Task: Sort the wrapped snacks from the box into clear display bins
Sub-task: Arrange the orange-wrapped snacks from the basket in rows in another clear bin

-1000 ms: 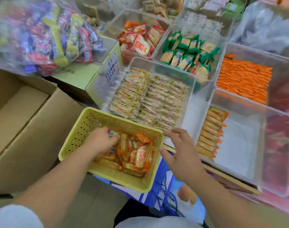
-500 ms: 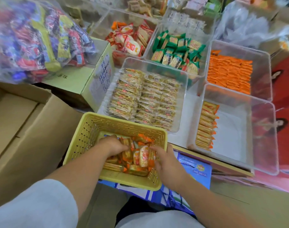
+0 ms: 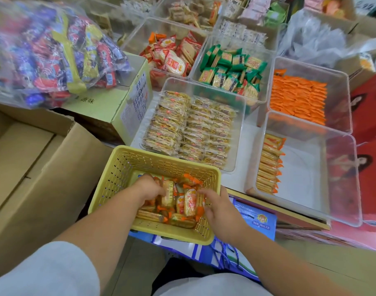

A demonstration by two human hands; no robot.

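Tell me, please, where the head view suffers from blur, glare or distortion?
Head view: blur smears the bag of mixed candies at top left; head view: the wide lens enlarges the left sleeve at the bottom corner; head view: a red tint veils the wall of the near right clear bin; the yellow basket and its wrapped snacks look sharp.

Both my bare forearms rise from the lower edge of the frame and converge just below its centre. My left hand (image 3: 149, 189), knuckles up, curls its fingers down around wrapped snacks (image 3: 188, 201). My right hand (image 3: 217, 205) faces it, fingers bent inward, its grip unclear.
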